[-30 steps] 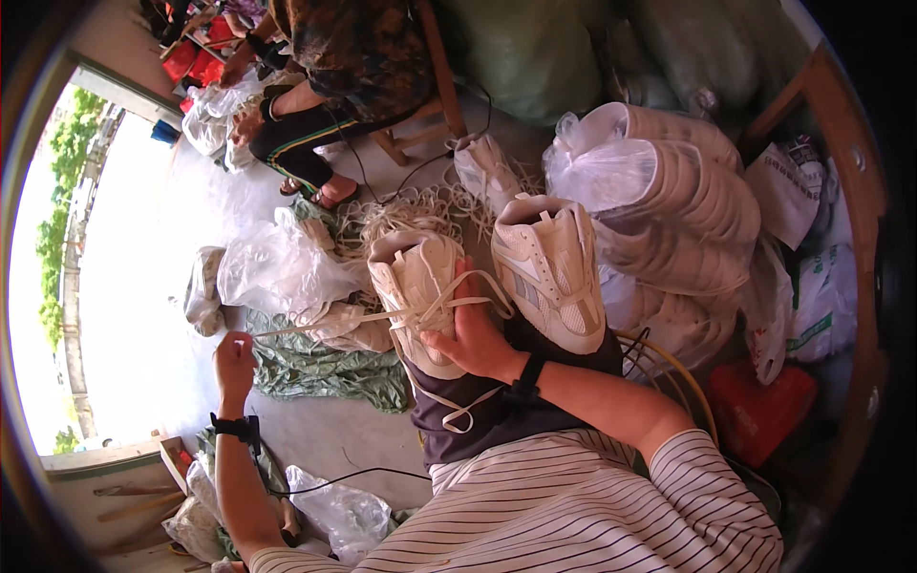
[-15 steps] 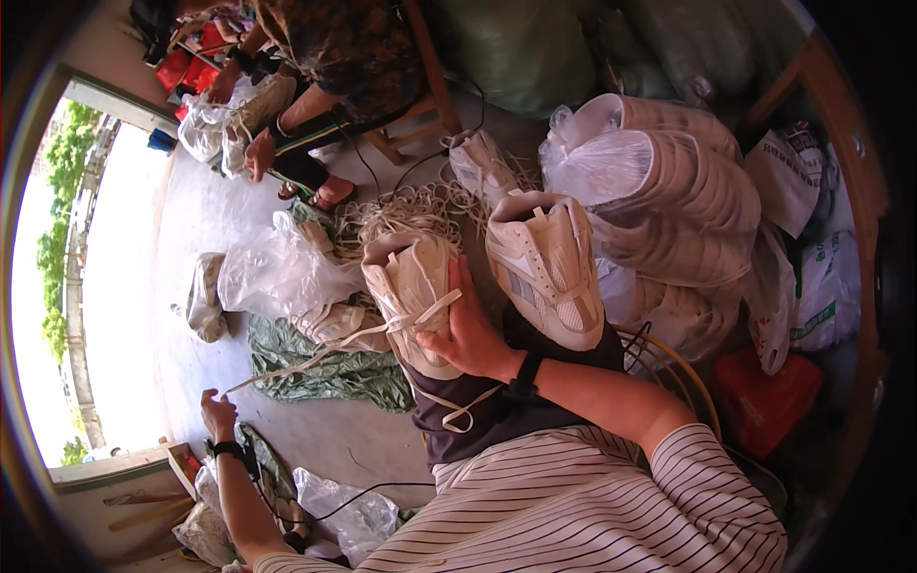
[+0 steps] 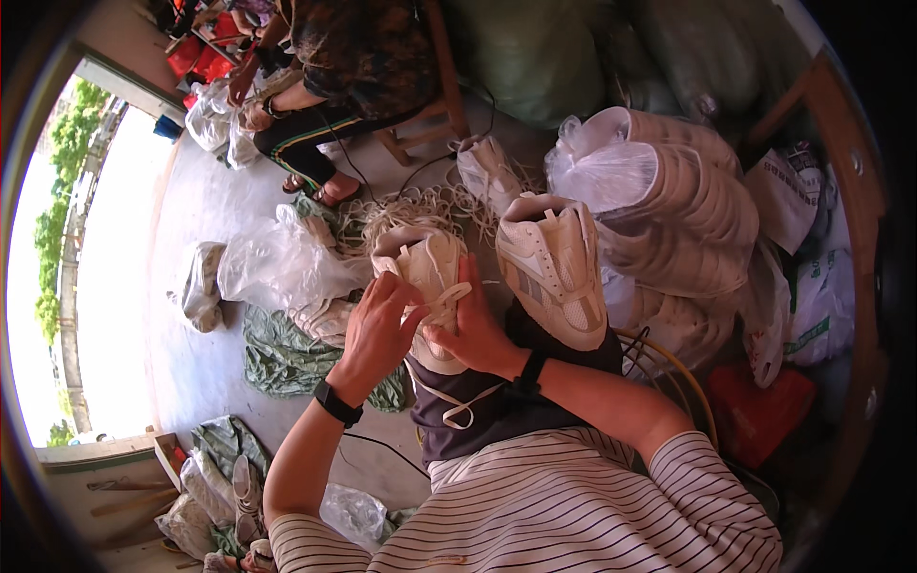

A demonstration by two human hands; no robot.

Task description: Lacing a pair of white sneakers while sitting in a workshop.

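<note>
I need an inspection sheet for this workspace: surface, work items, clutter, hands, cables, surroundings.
Surface: dark-clothed lap, on which the shoes appear to rest; pale floor beyond.
Work items: two beige shoes, the left shoe with a lace at its front, the right shoe beside it.
Clutter: lace pile, clear plastic bag, green sheet, plastic-wrapped stack.
Hands: left hand at the left shoe's front, grip on the lace unclear; right hand against that shoe's right side.
Cables: black cable on the floor; yellow hose or cable right of the lap.
Surroundings: seated person ahead, bright opening at left.
</note>
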